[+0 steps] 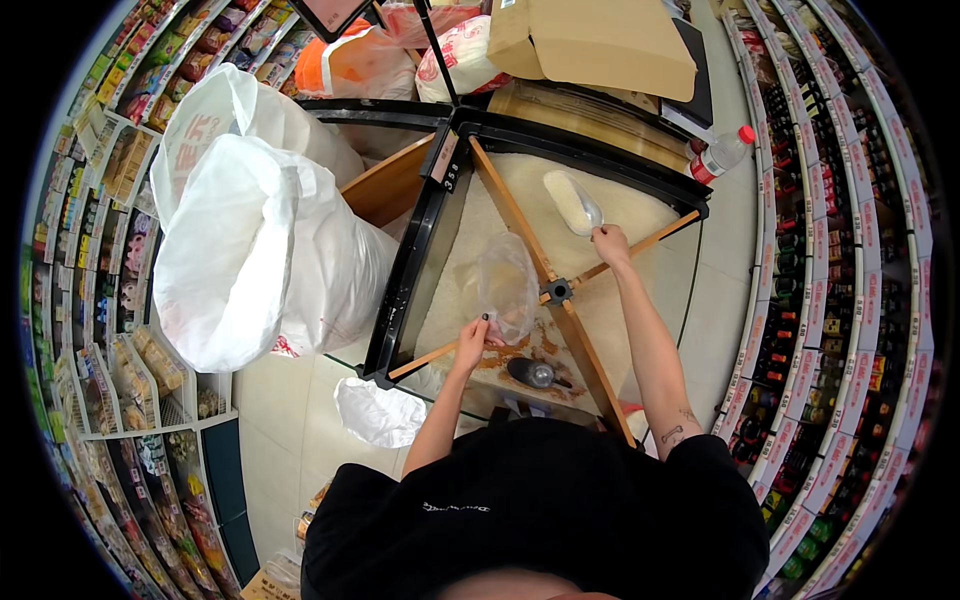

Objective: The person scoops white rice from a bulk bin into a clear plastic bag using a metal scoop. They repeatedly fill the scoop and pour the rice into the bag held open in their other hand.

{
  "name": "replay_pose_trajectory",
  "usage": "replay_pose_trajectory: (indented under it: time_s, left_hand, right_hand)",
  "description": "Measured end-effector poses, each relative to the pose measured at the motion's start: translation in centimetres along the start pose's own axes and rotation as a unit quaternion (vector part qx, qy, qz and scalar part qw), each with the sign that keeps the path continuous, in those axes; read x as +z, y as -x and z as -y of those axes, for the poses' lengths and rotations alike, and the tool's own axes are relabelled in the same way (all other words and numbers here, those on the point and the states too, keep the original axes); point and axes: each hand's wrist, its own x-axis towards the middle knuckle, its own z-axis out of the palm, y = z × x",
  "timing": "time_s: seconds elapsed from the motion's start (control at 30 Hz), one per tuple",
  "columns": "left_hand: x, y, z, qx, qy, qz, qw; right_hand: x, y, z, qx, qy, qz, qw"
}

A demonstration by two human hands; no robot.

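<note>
My right hand [612,244] grips the handle of a clear scoop [594,210] filled with pale rice-like grains. The scoop is over the far compartment of a divided bin, where pale grain [637,187] lies piled. In my left hand [474,345] is the edge of a thin clear plastic bag [510,277], which hangs open above the left compartment. Some reddish-brown grain [540,341] shows in the near compartment, and a second, dark-looking scoop [531,372] rests on it. Whether the bag holds anything cannot be made out.
Wooden dividers [514,206] meet at a black joint inside the bin's black frame [405,285]. Large white woven sacks [225,262] stand on the left. A cardboard box [600,45] and a red-capped bottle [720,156] are at the back. Stocked shelves [817,300] line both sides.
</note>
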Motion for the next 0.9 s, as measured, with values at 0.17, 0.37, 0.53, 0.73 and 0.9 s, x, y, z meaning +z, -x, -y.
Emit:
replay_pose_trajectory:
  time_s: [0.17,0.37,0.53,0.73,0.9]
  left_hand:
    - [-0.1,-0.2,0.1,0.014,-0.003,0.007,1.000]
    - [0.1,0.1,-0.6,0.016,-0.028,0.007,0.999]
    - [0.2,0.1,-0.7,0.016,-0.016,0.006,1.000]
    - [0.5,0.2,-1.1,0.015,-0.012,0.006,1.000]
    - [0.3,0.1,-0.9,0.015,-0.037,0.002,0.999]
  right_hand:
    - [-1.4,1.0,-1.2,-0.019,0.013,-0.033,0.999]
    - [-3.3,4.3,0.0,-0.109,0.089,0.046,0.989]
    - [-4.4,8.7,5.1,-0.206,0.227,0.110,0.946]
    - [-1.8,10.7,8.2,-0.315,0.356,0.034,0.879]
    - [0.1,11.4,9.2,-0.357,0.391,0.005,0.848]
